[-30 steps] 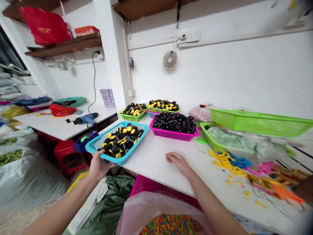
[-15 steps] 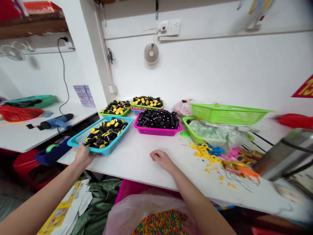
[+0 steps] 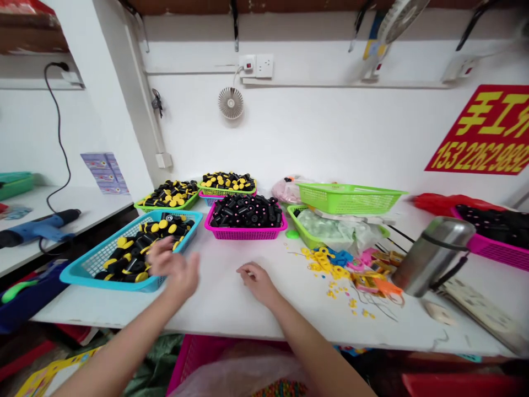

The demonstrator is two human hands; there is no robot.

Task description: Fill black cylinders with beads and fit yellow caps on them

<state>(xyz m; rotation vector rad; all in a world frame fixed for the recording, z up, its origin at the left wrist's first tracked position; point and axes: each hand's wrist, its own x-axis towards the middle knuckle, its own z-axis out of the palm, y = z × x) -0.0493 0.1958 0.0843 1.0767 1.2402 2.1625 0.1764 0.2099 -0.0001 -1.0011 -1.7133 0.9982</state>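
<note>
A blue basket (image 3: 113, 284) of black-and-yellow pieces (image 3: 136, 263) stands at the left end of a white surface (image 3: 215, 314), its long axis slanting from near left to far right. The person's left hand (image 3: 177, 273) is the nearer one, over the basket's near right corner, with the load lying mostly to the left of its fingers. Those fingers are blurred but spread apart, with nothing visible between them; whether they touch the rim I cannot tell. The right hand (image 3: 257, 281) is well to the right of the blue basket, its fingers curled loosely inward; whether they meet or hold anything is hidden from me.

Just right of and beyond the blue basket sits a magenta basket (image 3: 248, 234) of black pieces; behind it, a green basket (image 3: 185, 205) is heaped with black and yellow. Farther right of the blue basket lie scattered yellow bits (image 3: 326, 262) and a tilted steel flask (image 3: 436, 253). On the white wall behind it hang a small fan (image 3: 230, 103) and, far to the right, a red sign (image 3: 483, 129).
</note>
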